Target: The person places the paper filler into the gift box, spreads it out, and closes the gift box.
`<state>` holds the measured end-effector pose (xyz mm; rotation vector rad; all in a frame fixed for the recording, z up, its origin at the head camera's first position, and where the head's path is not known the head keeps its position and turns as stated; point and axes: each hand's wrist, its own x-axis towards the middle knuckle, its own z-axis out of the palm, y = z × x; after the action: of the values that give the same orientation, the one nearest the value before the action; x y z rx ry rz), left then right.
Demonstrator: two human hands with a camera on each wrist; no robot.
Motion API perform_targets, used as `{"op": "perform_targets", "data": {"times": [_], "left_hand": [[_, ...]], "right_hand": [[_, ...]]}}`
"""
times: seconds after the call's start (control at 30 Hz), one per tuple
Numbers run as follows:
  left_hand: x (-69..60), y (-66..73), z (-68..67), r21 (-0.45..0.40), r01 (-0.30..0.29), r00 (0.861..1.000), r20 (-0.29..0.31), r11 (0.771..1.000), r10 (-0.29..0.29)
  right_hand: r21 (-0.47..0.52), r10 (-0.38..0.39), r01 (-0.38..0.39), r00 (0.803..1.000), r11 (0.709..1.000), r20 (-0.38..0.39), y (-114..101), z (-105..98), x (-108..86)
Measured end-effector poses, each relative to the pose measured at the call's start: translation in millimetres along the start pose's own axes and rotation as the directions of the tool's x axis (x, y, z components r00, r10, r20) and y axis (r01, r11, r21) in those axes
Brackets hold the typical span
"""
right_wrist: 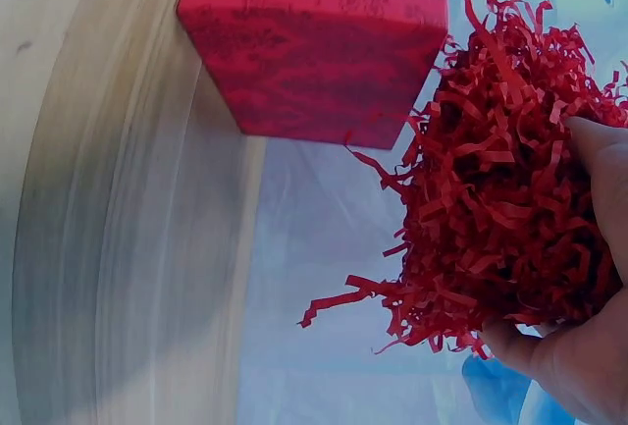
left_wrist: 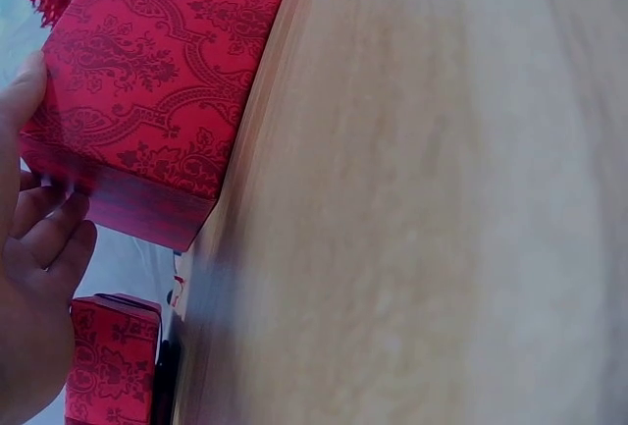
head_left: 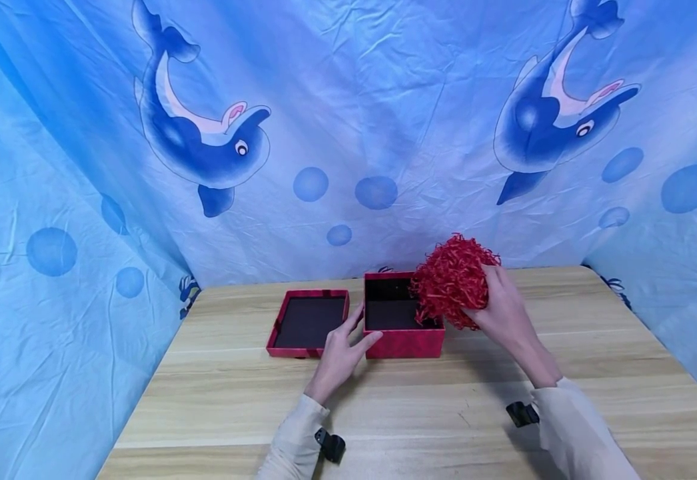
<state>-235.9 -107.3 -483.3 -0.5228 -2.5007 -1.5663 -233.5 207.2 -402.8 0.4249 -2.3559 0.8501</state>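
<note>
A bunch of red shredded paper [head_left: 453, 283] is gripped in my right hand [head_left: 501, 307], above the right side of a red patterned box [head_left: 405, 345]. Crinkled strips fill much of the right wrist view and hide part of the hand's fingers. The box stands uncovered, and its dark inside shows. My left hand [head_left: 339, 357] rests against the box's front left corner, thumb near the front rim and fingers along the left side. In the left wrist view the box's front face [left_wrist: 162, 62] shows a dark floral pattern.
Left of the box, the red lid [head_left: 308, 352] lies with its black inside facing up. Both stand toward the back of a light wooden table [head_left: 402, 420]. A blue cloth printed with dolphins [head_left: 348, 120] hangs behind and at the sides.
</note>
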Motion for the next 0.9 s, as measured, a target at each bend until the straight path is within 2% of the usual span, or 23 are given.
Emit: {"op": "perform_targets", "data": {"times": [0.6,0.9], "left_hand": [[2.3,1.8,0.5,0.016,-0.022,1.0,-0.001,1.0,0.022],[1.5,2.5,-0.5,0.006,0.005,1.0,0.001,1.0,-0.005]], "right_hand": [[0.007,-0.063,0.063,0.997,0.998,0.05,-21.7,23.0,11.3],[0.024,-0.082,0.081,0.994,0.996,0.076,-29.0,35.6,15.2]]}}
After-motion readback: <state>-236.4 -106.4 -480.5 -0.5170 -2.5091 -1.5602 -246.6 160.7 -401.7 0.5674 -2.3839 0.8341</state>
